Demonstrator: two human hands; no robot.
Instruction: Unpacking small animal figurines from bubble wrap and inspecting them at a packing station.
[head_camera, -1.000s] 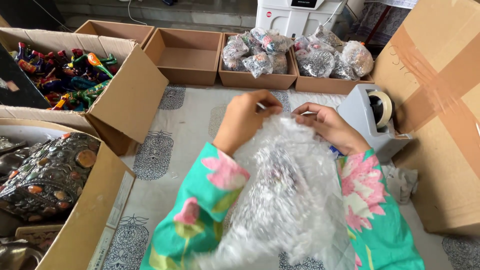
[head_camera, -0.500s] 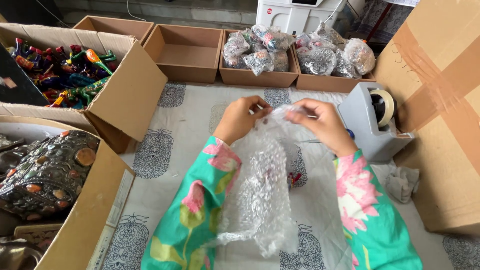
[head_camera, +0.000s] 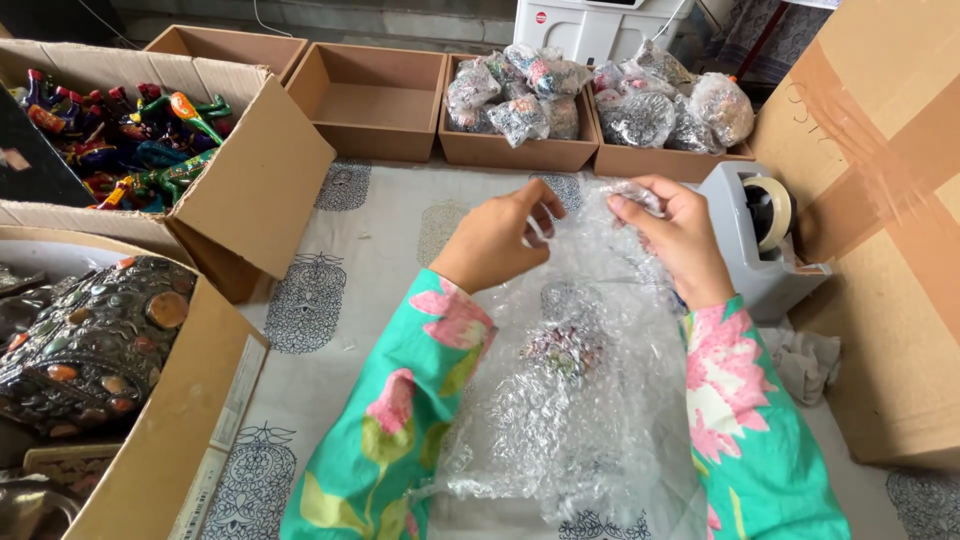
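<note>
A large sheet of clear bubble wrap (head_camera: 580, 400) hangs between my arms, held up by its top edge. My left hand (head_camera: 497, 238) pinches the upper left part of that edge. My right hand (head_camera: 672, 235) grips the upper right corner. A small multicoloured object (head_camera: 563, 348) shows through the plastic near the sheet's middle; what it is cannot be made out. Both sleeves are turquoise with pink flowers.
A grey tape dispenser (head_camera: 755, 235) stands right of my right hand, beside a big cardboard box (head_camera: 880, 230). Boxes at the back hold wrapped bundles (head_camera: 520, 105); one (head_camera: 365, 100) is empty. Left boxes hold colourful figures (head_camera: 120, 130) and a jewelled object (head_camera: 90, 340). A patterned cloth (head_camera: 340, 290) covers the table.
The bunched wrap has opened out into a wider sheet hanging lower. My hands have moved slightly apart along its top edge.
</note>
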